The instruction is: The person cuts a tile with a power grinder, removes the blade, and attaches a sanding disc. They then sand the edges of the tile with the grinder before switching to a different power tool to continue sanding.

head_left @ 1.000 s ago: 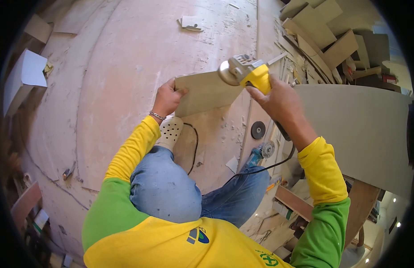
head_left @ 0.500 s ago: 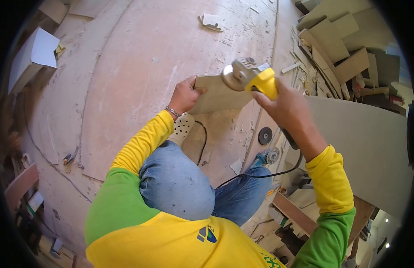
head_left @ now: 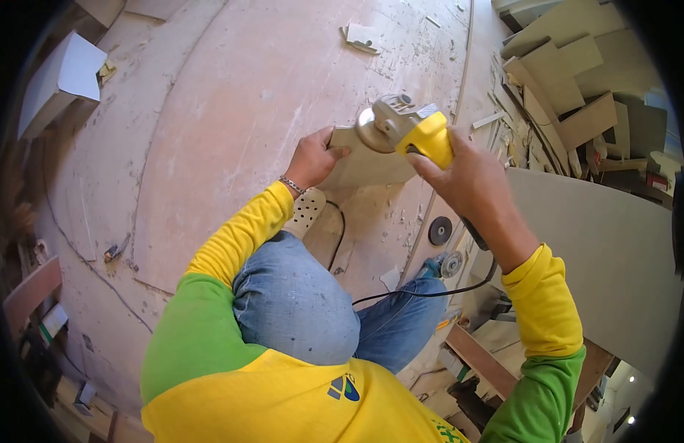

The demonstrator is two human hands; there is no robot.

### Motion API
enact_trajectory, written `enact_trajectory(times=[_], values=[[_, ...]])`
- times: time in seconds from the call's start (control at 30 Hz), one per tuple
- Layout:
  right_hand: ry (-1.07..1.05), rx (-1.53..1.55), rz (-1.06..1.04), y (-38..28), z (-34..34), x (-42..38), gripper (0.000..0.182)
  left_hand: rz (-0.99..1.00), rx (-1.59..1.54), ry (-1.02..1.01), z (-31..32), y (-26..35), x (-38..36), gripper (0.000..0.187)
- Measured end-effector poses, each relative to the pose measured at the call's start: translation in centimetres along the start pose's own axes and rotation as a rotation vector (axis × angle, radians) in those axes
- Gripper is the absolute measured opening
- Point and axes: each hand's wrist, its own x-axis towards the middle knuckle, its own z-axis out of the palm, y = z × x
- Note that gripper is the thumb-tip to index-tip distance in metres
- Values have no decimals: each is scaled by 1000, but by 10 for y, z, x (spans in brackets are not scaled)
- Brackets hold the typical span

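Note:
My right hand (head_left: pixel 471 173) is wrapped round a yellow angle grinder (head_left: pixel 424 140), its grey head and disc turned toward the left. The disc lies at the top edge of a flat wooden board (head_left: pixel 364 168); whether it touches cannot be made out. My left hand (head_left: pixel 314 156) grips the board's left upper corner, thumb on the near face and fingers behind. The board stands tilted on edge above the floor, beside my shoe (head_left: pixel 306 210). A black cord (head_left: pixel 423 293) runs from the grinder across my leg.
A loose black disc (head_left: pixel 440 230) and a second, teal grinder (head_left: pixel 432 266) lie right of my knee. A large panel (head_left: pixel 585 244) stands at the right. Board offcuts (head_left: pixel 556 74) pile up at the upper right. A white box (head_left: pixel 61 81) sits at the upper left.
The grinder has shifted slightly left along the board's top edge, toward my left hand. My left hand still grips the board, and the view has tilted a little.

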Motion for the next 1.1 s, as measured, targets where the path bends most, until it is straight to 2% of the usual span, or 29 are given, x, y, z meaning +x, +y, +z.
enact_trajectory(times=[0.2,0.27,0.4,0.47,0.6,0.67,0.9,0.97,1.0,1.07,1.1], values=[[140,76,-147,-3,17,-4,68,142,-41,71,4,-6,-1,28],[114,55,-100,3,14,-4,68,-28,-3,-8,0,-1,-1,28],[58,50,-58,2,10,-4,69,-10,-43,4,1,0,-1,28],[58,61,-58,-11,10,-6,67,94,-22,52,1,2,-4,29],[97,78,-63,-14,14,-7,66,145,10,71,3,-9,-2,30],[126,43,-78,2,19,-8,67,32,7,21,1,-6,1,30],[134,54,-111,-10,20,-12,68,-5,28,14,-1,-1,0,29],[126,53,-103,-12,21,-12,69,204,12,108,5,-13,1,28],[119,47,-95,-12,21,-11,69,204,14,107,4,-11,1,28],[145,35,-92,2,23,-10,70,11,-26,14,1,-7,1,29],[171,22,-90,7,23,-9,70,11,-27,15,1,-7,2,29]])
